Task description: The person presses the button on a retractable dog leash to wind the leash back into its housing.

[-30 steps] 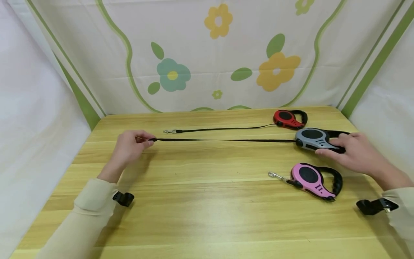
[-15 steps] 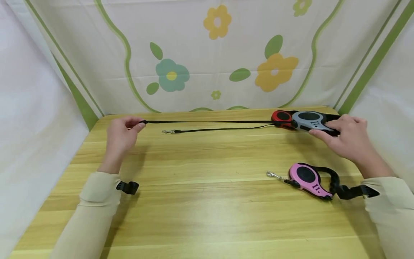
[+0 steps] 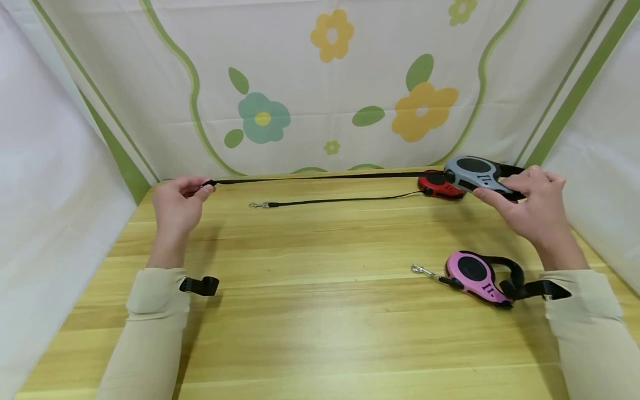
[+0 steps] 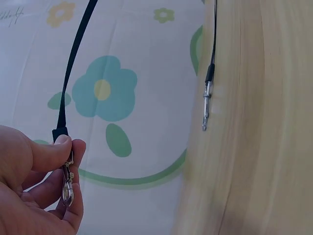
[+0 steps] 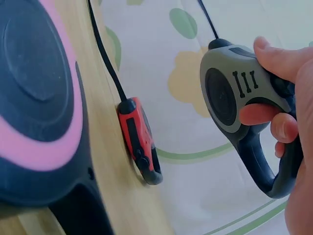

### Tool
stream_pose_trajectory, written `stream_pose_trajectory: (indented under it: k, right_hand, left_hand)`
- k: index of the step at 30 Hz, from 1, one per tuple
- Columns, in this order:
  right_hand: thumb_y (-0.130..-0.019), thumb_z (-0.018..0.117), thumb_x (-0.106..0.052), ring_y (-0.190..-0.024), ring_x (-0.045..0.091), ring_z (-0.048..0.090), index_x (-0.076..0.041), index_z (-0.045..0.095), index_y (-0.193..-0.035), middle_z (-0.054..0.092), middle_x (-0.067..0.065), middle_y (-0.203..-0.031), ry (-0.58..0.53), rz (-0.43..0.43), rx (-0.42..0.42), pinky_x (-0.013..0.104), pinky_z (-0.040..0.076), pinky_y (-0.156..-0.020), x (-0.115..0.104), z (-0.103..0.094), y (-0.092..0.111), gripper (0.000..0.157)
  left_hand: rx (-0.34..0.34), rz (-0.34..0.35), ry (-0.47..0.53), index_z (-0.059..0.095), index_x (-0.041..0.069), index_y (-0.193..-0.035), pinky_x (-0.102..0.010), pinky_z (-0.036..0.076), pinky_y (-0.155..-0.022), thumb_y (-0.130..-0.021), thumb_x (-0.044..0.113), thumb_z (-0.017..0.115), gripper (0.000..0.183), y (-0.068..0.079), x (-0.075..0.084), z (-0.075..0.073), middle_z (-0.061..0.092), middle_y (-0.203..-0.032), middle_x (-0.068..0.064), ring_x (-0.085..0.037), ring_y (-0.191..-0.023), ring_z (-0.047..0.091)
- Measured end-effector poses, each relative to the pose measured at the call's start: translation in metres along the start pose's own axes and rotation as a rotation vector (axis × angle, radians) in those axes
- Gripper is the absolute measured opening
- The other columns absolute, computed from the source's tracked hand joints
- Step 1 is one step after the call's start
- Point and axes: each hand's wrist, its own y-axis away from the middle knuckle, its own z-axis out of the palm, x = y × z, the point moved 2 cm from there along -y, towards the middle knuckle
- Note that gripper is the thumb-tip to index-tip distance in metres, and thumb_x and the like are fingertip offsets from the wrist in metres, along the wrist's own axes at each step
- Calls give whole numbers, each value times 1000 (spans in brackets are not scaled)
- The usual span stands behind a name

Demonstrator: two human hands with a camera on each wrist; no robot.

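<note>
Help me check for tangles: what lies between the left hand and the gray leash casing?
A black strap, pulled nearly straight, as the head view shows.

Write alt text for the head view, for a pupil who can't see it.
A grey leash is held above a wooden table, the right hand gripping its casing, the left hand pinching the end of its drawn-out strap. Towards the back lies a red leash, its strap also out; nearer lies a pink leash, clip showing.
</note>
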Motion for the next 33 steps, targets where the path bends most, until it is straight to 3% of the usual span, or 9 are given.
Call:
stream_pose_trajectory:
  k: [2,7,11,14,16,18,21,28,33]
  right_hand:
    - [-83,90,-19,-89,-12,36,9,75,-118,47,-44,-88,-18,9,2,30,8,-98,0,-2,0,47]
    - [-86,88,-21,-91,-13,35,9,78,-115,50,-43,-90,-3,-23,-23,40,12,-105,1,-4,0,43]
    - [-89,84,-22,-98,-7,37,11,77,-109,77,1,-96,60,-67,-76,55,15,-107,1,-5,1,40]
    - [-93,80,-24,-106,15,46,13,75,-109,72,35,-107,108,-86,-127,63,14,-106,0,-5,1,41]
    - [-95,78,-27,-109,34,46,14,74,-110,70,37,-110,132,-94,-156,66,14,-106,-1,-4,0,44]
    - [-95,77,-28,-112,42,46,14,73,-111,70,37,-110,143,-106,-171,67,14,-105,-2,-4,0,45]
    - [-96,77,-29,-113,43,46,13,73,-111,70,35,-110,152,-124,-180,68,15,-105,-6,-2,0,45]
    - [-95,78,-28,-108,37,47,11,74,-111,72,32,-105,134,-146,-144,67,17,-105,-7,6,4,43]
    - [-95,78,-31,-107,37,48,9,76,-107,74,30,-103,125,-177,-129,67,19,-105,-6,16,5,42]
  left_hand:
    - [0,-5,-5,75,10,-133,-12,50,-75,-103,30,71,35,1,0,0,72,-113,5,6,-89,61]
    - [5,-7,-1,77,11,-129,-14,49,-71,-103,30,72,33,2,-1,-1,69,-96,19,3,-86,61]
    - [3,2,10,78,10,-128,-14,48,-68,-102,30,74,33,3,-2,-1,63,-85,28,3,-84,61]
    - [2,16,0,78,11,-127,-14,48,-68,-101,33,74,35,4,-1,0,60,-81,30,3,-84,60]
    - [1,33,-15,79,10,-125,-15,47,-68,-100,35,75,35,4,2,3,60,-79,31,2,-82,59]
    - [-4,54,-32,80,10,-124,-15,47,-67,-100,36,76,35,5,4,6,60,-79,30,0,-82,59]
    - [-13,71,-40,80,10,-122,-17,47,-67,-100,37,76,35,6,7,10,66,-83,23,-1,-82,60]
    - [-28,125,-35,81,10,-120,-15,49,-69,-100,35,76,32,14,15,25,79,-109,-11,-3,-84,63]
    - [-43,189,-35,81,8,-118,-16,50,-70,-101,28,75,27,20,23,34,80,-110,-16,-12,-88,67]
